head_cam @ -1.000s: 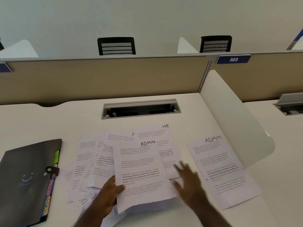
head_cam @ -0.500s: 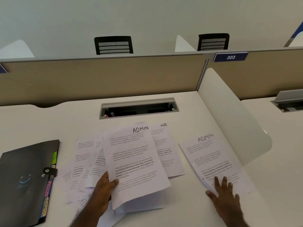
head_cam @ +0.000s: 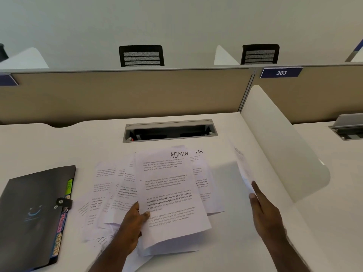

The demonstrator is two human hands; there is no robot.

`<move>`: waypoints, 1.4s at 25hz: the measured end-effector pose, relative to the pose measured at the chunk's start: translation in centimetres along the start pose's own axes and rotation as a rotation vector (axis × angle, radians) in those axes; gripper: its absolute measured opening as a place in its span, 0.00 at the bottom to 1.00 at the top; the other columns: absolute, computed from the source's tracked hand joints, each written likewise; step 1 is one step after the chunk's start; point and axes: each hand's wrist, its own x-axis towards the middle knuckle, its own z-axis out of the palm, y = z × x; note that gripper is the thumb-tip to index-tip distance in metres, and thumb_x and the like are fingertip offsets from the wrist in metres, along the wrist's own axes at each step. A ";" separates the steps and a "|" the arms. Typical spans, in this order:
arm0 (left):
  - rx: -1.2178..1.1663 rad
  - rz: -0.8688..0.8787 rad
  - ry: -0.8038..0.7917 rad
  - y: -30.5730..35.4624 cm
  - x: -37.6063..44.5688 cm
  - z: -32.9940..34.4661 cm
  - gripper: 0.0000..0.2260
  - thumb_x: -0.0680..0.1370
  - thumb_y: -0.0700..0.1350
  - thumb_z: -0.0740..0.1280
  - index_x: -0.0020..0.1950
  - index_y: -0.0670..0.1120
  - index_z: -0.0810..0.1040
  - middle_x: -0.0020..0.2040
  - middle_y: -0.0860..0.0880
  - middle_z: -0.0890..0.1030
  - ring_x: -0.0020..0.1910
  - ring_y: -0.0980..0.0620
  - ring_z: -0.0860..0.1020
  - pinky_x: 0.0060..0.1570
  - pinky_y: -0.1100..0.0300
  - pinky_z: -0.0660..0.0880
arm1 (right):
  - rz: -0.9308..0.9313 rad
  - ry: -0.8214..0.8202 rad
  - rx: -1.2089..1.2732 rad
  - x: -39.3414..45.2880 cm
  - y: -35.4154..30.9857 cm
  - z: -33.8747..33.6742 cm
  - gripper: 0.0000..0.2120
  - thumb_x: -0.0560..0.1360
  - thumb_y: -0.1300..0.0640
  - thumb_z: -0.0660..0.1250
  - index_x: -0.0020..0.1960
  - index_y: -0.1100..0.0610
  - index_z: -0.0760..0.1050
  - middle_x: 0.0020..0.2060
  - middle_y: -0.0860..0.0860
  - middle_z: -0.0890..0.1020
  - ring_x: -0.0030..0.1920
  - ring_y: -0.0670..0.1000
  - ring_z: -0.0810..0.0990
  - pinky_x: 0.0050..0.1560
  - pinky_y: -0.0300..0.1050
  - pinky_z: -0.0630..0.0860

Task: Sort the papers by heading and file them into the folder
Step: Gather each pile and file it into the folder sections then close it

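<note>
sheets of white printed paper (head_cam: pixel 115 195) lie fanned and overlapping on the white surface (head_cam: pixel 49 146), toward its near middle. left hand (head_cam: pixel 131 226) grasps a white sheet headed "admin" in black handwriting (head_cam: pixel 169 191) by its lower left edge, thumb on the printed face and fingers curled behind it; more white pages hang under that sheet at the near end. partly covered behind it lies a white sheet headed "hr" (head_cam: pixel 202 173), only its right strip and heading showing.

right hand (head_cam: pixel 265 211) holds a second white printed sheet (head_cam: pixel 243 169) lifted off the surface and seen nearly edge-on, the fingers pinching its lower end; its text is blurred and its heading cannot be read. a soft shadow falls on the surface between the two held sheets.

at the left, well apart from the right hand and just beside the fanned sheets, a dark grey plastic folder with a faint smile mark (head_cam: pixel 33 218) lies flat and closed, a snap strap across its right edge and coloured index tabs, green, pink and yellow, poking out along that edge.

farther back a grey recessed cable tray (head_cam: pixel 169 131) sits in the surface, a beige partition panel (head_cam: pixel 121 95) stands behind it, and a white curved side divider (head_cam: pixel 279 142) rises at the right. a blue plate reading "303" (head_cam: pixel 281 72) hangs on the partition, and two black mesh chair backs (head_cam: pixel 141 55) show beyond it.
</note>
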 end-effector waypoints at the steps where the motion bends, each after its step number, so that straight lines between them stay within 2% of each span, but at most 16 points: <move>1: 0.008 0.003 -0.006 0.0 0.0 0.3 0.16 0.81 0.35 0.62 0.64 0.53 0.72 0.59 0.46 0.82 0.53 0.40 0.83 0.49 0.40 0.81 | -0.027 -0.007 0.042 -0.2 -1.6 0.1 0.20 0.81 0.51 0.57 0.72 0.45 0.66 0.65 0.50 0.77 0.63 0.56 0.77 0.56 0.43 0.70; 5: 0.018 0.018 -0.050 0.0 -0.4 1.9 0.17 0.82 0.35 0.60 0.68 0.51 0.70 0.60 0.47 0.82 0.54 0.43 0.83 0.45 0.48 0.83 | -0.117 -0.127 0.064 -1.6 -5.9 1.9 0.21 0.80 0.51 0.58 0.72 0.43 0.64 0.67 0.49 0.75 0.65 0.51 0.75 0.57 0.38 0.70; 8: 0.036 0.029 -0.090 -0.1 -0.7 3.0 0.17 0.82 0.36 0.60 0.68 0.52 0.70 0.61 0.47 0.81 0.54 0.44 0.83 0.46 0.47 0.83 | -0.183 -0.285 -0.076 -3.3 -7.0 4.9 0.22 0.81 0.47 0.54 0.75 0.43 0.59 0.73 0.46 0.67 0.71 0.50 0.69 0.68 0.43 0.66; 9: 0.042 0.030 -0.102 -0.1 -0.8 3.4 0.17 0.82 0.37 0.60 0.68 0.52 0.70 0.60 0.47 0.82 0.54 0.44 0.83 0.47 0.46 0.82 | -0.203 -0.334 -0.147 -4.0 -7.3 6.0 0.24 0.80 0.43 0.51 0.76 0.44 0.57 0.75 0.45 0.63 0.74 0.49 0.64 0.72 0.43 0.61; 11: 0.020 0.022 -0.127 0.0 -1.0 4.0 0.17 0.82 0.35 0.60 0.67 0.52 0.71 0.58 0.47 0.83 0.54 0.44 0.83 0.48 0.45 0.82 | -0.267 -0.389 -0.260 -5.5 -7.9 7.8 0.36 0.73 0.34 0.36 0.77 0.46 0.51 0.77 0.44 0.56 0.77 0.48 0.55 0.75 0.45 0.51; 14: -0.066 0.020 -0.209 0.6 -1.5 4.9 0.18 0.81 0.34 0.61 0.67 0.50 0.73 0.60 0.44 0.83 0.56 0.42 0.83 0.52 0.42 0.80 | -0.309 -0.464 -0.386 -7.2 -8.2 9.9 0.47 0.62 0.34 0.24 0.78 0.47 0.45 0.78 0.44 0.49 0.78 0.49 0.45 0.75 0.50 0.41; 19: -0.131 -0.008 -0.284 1.5 -2.0 5.3 0.22 0.78 0.29 0.62 0.67 0.49 0.75 0.60 0.45 0.83 0.60 0.41 0.81 0.57 0.39 0.78 | -0.313 -0.586 -0.523 -8.2 -8.6 11.2 0.44 0.65 0.28 0.29 0.78 0.44 0.40 0.78 0.46 0.40 0.77 0.51 0.38 0.72 0.54 0.33; 22: -0.093 0.009 -0.313 1.8 -2.3 4.9 0.22 0.78 0.28 0.61 0.66 0.49 0.76 0.61 0.43 0.83 0.59 0.41 0.82 0.56 0.41 0.79 | -0.337 -0.447 -0.438 -6.4 -8.3 9.6 0.43 0.68 0.28 0.31 0.78 0.44 0.49 0.78 0.45 0.47 0.78 0.49 0.42 0.75 0.55 0.37; 24: -0.052 0.026 -0.298 2.1 -2.6 4.4 0.21 0.79 0.30 0.61 0.66 0.50 0.76 0.59 0.45 0.84 0.57 0.44 0.82 0.54 0.42 0.80 | -0.360 -0.181 -0.430 -3.9 -7.2 8.3 0.35 0.74 0.30 0.45 0.76 0.46 0.57 0.77 0.48 0.54 0.78 0.54 0.50 0.75 0.61 0.47; 25: -0.033 0.032 -0.290 2.1 -2.6 4.3 0.20 0.80 0.31 0.61 0.66 0.50 0.76 0.59 0.46 0.84 0.57 0.45 0.83 0.54 0.43 0.80 | -0.296 -0.121 -0.455 -2.5 -6.5 7.5 0.33 0.75 0.33 0.51 0.77 0.47 0.57 0.78 0.50 0.55 0.78 0.56 0.52 0.74 0.62 0.50; 27: -0.011 0.031 -0.292 2.3 -2.6 3.9 0.19 0.80 0.32 0.61 0.66 0.51 0.76 0.59 0.47 0.84 0.57 0.45 0.83 0.54 0.43 0.80 | -0.033 -0.249 -0.359 0.2 -4.9 5.7 0.39 0.73 0.36 0.62 0.78 0.48 0.51 0.78 0.51 0.53 0.77 0.57 0.55 0.73 0.59 0.55; 28: -0.009 0.023 -0.296 2.3 -2.6 3.7 0.19 0.80 0.32 0.61 0.66 0.51 0.76 0.59 0.46 0.84 0.57 0.45 0.83 0.55 0.42 0.80 | 0.089 -0.391 -0.173 1.3 -3.8 4.9 0.43 0.70 0.36 0.68 0.77 0.49 0.53 0.77 0.52 0.58 0.75 0.56 0.61 0.73 0.56 0.59; 29: -0.010 0.013 -0.300 2.4 -2.5 3.6 0.19 0.80 0.32 0.61 0.66 0.50 0.76 0.59 0.46 0.84 0.57 0.44 0.82 0.56 0.41 0.79 | 0.174 -0.539 0.085 1.9 -3.0 4.1 0.45 0.66 0.38 0.73 0.75 0.52 0.59 0.74 0.53 0.66 0.71 0.56 0.69 0.71 0.55 0.64; 31: 0.004 -0.008 -0.322 2.7 -2.6 3.6 0.19 0.80 0.32 0.60 0.66 0.50 0.77 0.59 0.46 0.84 0.58 0.44 0.82 0.57 0.40 0.78 | 0.290 -0.803 0.504 1.7 -1.6 3.5 0.37 0.64 0.44 0.77 0.68 0.57 0.71 0.62 0.54 0.80 0.61 0.56 0.80 0.67 0.57 0.71; 33: 0.074 -0.024 -0.326 3.0 -2.5 3.7 0.17 0.81 0.35 0.61 0.64 0.51 0.77 0.58 0.47 0.84 0.56 0.45 0.83 0.55 0.44 0.80 | 0.320 -0.822 0.536 1.0 -0.1 4.1 0.24 0.70 0.54 0.74 0.64 0.59 0.75 0.57 0.55 0.83 0.57 0.57 0.82 0.64 0.58 0.73; 35: 0.177 0.019 -0.257 3.2 -2.1 3.3 0.12 0.82 0.39 0.61 0.60 0.53 0.78 0.58 0.46 0.84 0.52 0.46 0.84 0.50 0.51 0.81 | 0.300 -0.685 0.509 0.7 1.3 4.7 0.15 0.74 0.61 0.70 0.61 0.59 0.77 0.54 0.55 0.84 0.54 0.57 0.83 0.62 0.57 0.75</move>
